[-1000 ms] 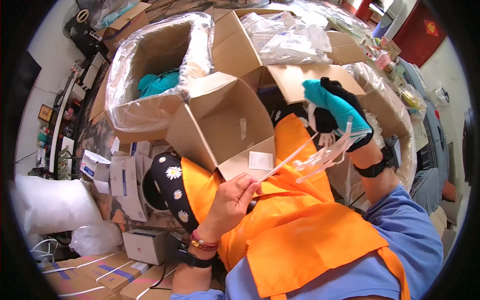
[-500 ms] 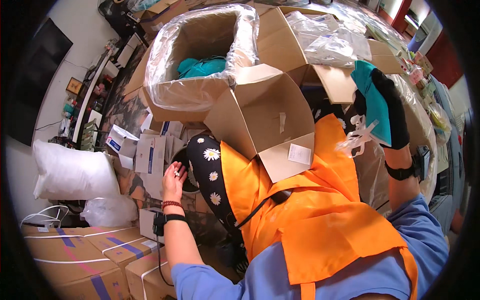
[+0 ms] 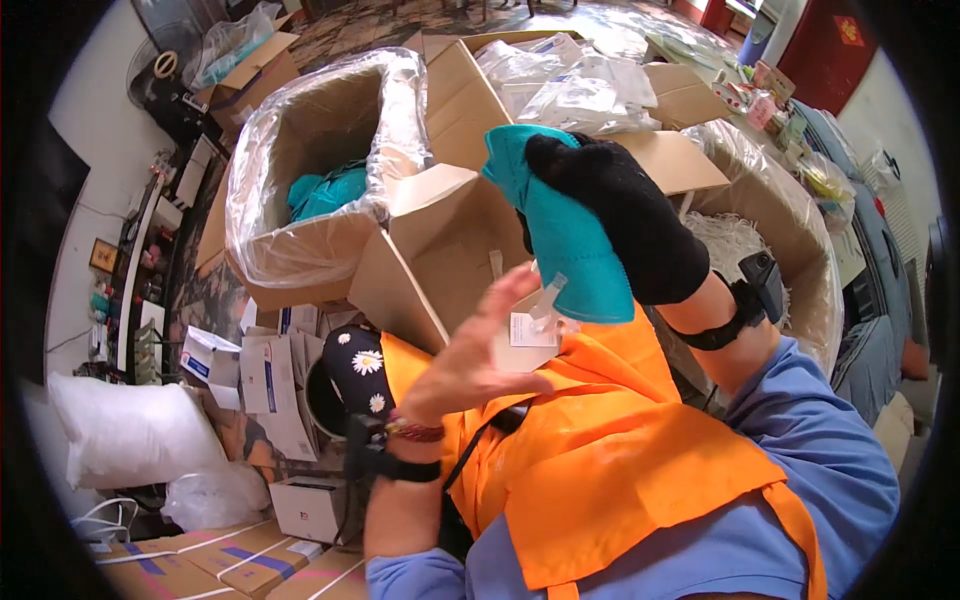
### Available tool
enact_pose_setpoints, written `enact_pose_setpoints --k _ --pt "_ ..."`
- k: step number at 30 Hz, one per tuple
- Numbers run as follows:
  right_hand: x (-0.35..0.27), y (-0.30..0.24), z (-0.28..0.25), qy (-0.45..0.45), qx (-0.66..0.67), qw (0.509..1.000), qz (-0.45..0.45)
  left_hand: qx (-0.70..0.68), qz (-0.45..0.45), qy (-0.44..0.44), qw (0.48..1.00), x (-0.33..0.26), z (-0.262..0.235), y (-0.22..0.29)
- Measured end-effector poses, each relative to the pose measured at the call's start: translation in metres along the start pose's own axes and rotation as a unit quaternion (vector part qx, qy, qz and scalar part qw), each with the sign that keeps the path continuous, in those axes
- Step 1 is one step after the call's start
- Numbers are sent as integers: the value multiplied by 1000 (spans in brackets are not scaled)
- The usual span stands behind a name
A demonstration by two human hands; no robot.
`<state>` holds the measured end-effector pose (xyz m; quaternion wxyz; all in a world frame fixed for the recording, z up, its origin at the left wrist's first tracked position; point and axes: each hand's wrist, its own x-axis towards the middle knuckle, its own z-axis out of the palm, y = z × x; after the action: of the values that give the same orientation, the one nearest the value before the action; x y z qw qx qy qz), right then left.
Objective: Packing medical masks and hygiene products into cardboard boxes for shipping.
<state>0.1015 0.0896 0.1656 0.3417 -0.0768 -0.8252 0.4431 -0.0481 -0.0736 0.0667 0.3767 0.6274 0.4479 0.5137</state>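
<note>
Orange fabric apron [image 3: 620, 480]: worn over a blue top, lower centre of the frame.

Bare left hand [image 3: 465, 365]: centre of the frame, palm turned inward, fingers extended and thumb apart; grip unclosed, nothing seen held. Its fingertips are near the translucent whitish straps [image 3: 548, 305]; whether they touch, cannot be told. Red beaded bracelet [image 3: 415, 428] and black device strap at the wrist.

Right hand in black knit glove [image 3: 630, 215]: right of centre; grip closed around the teal folded fabric bundle. A second black device strap [image 3: 735, 320] circles this wrist.

Teal folded fabric bundle [image 3: 575, 250]: elongated, tilted, upper end toward the upper left; held above the lap, the straps hanging at its lower end.

Small open brown cardboard box [image 3: 450, 245]: centre, behind the left hand; white rectangular label [image 3: 528, 332] on its near flap.

Brown cartons with white strapping [image 3: 200, 570]: lower left edge. White boxy carton [image 3: 310, 508]: just above them.

White puffy sack [image 3: 135, 430]: left.

Large cardboard box lined with clear plastic [image 3: 310, 245]: upper left of centre; teal fabric heap [image 3: 328, 190] inside.

White stringy heap [image 3: 728, 238]: right, in a second plastic-lined box.

Clear plastic bags [image 3: 590, 90]: top centre, in an open carton.

Black fan [image 3: 165, 85]: upper left.
</note>
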Motion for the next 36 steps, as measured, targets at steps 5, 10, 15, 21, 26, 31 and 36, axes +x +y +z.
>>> enact_pose_setpoints --k 5,10,15,21,26,31,36 --pt "-3 22 -27 -1 -81 995 -65 -39 -28 -101 994 34 50 -23" --pt "-9 50 -57 104 -154 968 -168 -262 -115 -40 957 33 79 -26" --pt "-17 48 -83 205 126 960 140 -288 -182 -77 937 17 70 -28" --pt "-21 57 -82 233 355 889 168 -340 -234 -77 908 -1 74 -17" --pt "-30 57 -69 22 574 817 51 -358 -248 -86 896 -3 72 -11" --pt "-24 36 -51 9 587 806 73 -338 -252 -38 906 -3 72 -14" --pt "-26 35 -51 140 465 849 208 -366 -217 -112 898 1 69 -6"
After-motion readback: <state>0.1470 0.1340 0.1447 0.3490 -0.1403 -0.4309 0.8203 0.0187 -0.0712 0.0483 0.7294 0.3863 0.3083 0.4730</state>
